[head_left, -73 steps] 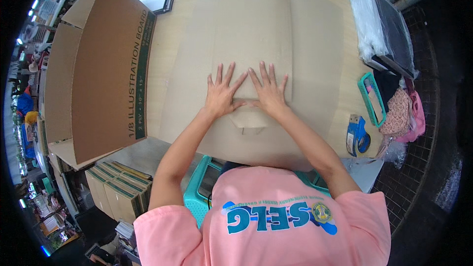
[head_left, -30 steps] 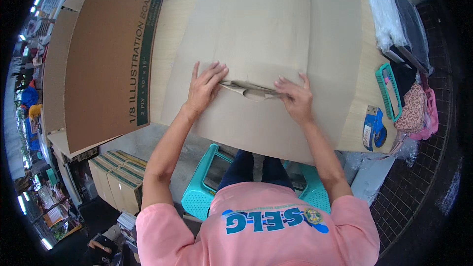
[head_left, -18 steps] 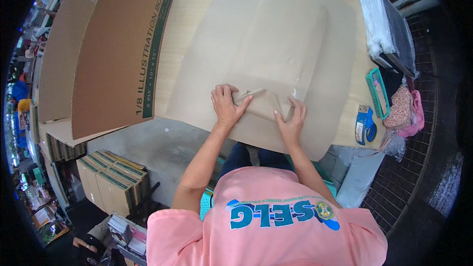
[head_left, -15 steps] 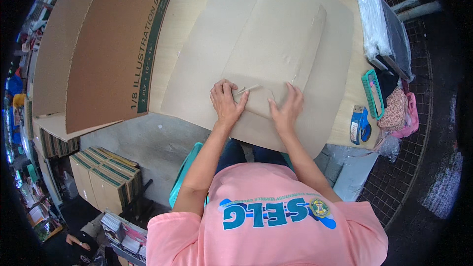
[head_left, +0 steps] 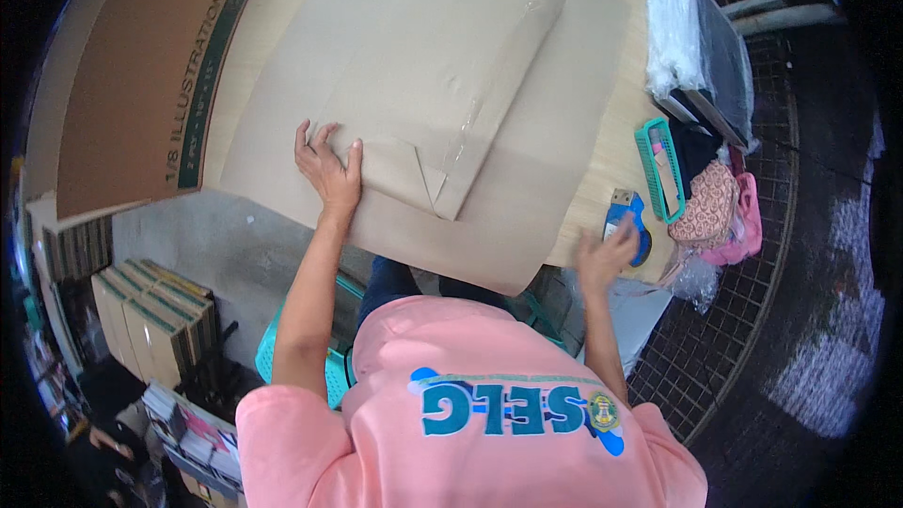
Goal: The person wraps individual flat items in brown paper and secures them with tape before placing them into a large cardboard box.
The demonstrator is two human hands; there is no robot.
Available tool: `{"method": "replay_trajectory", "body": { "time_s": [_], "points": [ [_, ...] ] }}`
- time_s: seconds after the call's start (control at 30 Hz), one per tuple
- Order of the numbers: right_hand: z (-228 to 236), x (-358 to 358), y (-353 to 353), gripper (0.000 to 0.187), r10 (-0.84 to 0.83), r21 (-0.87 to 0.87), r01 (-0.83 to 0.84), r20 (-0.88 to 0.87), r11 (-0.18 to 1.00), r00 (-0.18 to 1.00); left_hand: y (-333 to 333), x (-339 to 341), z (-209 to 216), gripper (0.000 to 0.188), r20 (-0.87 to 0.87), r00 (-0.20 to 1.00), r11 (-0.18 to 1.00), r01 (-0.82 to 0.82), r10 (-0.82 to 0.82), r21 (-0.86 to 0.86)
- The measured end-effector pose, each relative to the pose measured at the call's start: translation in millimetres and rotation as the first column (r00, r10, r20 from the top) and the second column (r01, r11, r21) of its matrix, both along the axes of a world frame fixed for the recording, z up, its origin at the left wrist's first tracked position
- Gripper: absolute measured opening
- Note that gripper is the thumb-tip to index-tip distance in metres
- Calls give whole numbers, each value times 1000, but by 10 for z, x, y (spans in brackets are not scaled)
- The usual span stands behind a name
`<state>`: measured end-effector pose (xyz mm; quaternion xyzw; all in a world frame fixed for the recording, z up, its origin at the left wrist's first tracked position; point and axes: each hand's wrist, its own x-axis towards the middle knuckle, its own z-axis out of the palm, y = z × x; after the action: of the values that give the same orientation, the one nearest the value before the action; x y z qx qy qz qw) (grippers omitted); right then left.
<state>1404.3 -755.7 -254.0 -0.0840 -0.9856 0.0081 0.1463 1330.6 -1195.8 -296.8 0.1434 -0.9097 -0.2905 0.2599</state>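
A flat package wrapped in brown kraft paper (head_left: 414, 85) lies on a larger brown paper sheet (head_left: 282, 132). Clear tape runs along its right-hand seam, and its near end is folded into a pointed flap (head_left: 425, 174). Fingers spread, my left hand (head_left: 329, 169) rests on the package's near left corner. My right hand (head_left: 607, 259), smeared by motion, is off the paper at the table's right edge. Its fingers look apart, with nothing visible in them, close beside a blue tape dispenser (head_left: 623, 210).
On the left stands a large cardboard box (head_left: 122, 66). Along the right edge are a green plastic basket (head_left: 663, 169), a patterned pouch (head_left: 705, 207) and a stack of plastic-wrapped boards (head_left: 696, 38). Bundled cartons (head_left: 150, 320) sit on the floor at left, near a teal chair (head_left: 268, 343).
My right hand has left the package's near end and moved right to the tape dispenser. My left hand stays on the package. The whole view has shifted, so the table appears farther left.
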Motion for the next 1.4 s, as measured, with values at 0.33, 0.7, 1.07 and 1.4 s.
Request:
{"method": "replay_trajectory", "body": {
  "time_s": [0.33, 0.7, 1.07, 1.4],
  "points": [
    [450, -88, 515, 77, 151, -493, -69, 130, 867, 980, 603, -90, 0, 74, 209, 858, 801, -513, 469, 310],
    [1268, -1584, -3066, 57, 846, -543, -668, 171, 509, 506, 672, -118, 78, 75, 210, 823, 739, -567, 528, 363],
    [1188, -1812, -2899, 59, 844, -443, -783, 502, 437, 187, 676, -89, 120, 72, 214, 818, 734, -574, 534, 362],
    [1599, -1364, -2313, 63, 819, -575, -584, 374, 573, 435, 616, -128, 101, 72, 291, 791, 743, -609, 538, 280]
  ]
}}
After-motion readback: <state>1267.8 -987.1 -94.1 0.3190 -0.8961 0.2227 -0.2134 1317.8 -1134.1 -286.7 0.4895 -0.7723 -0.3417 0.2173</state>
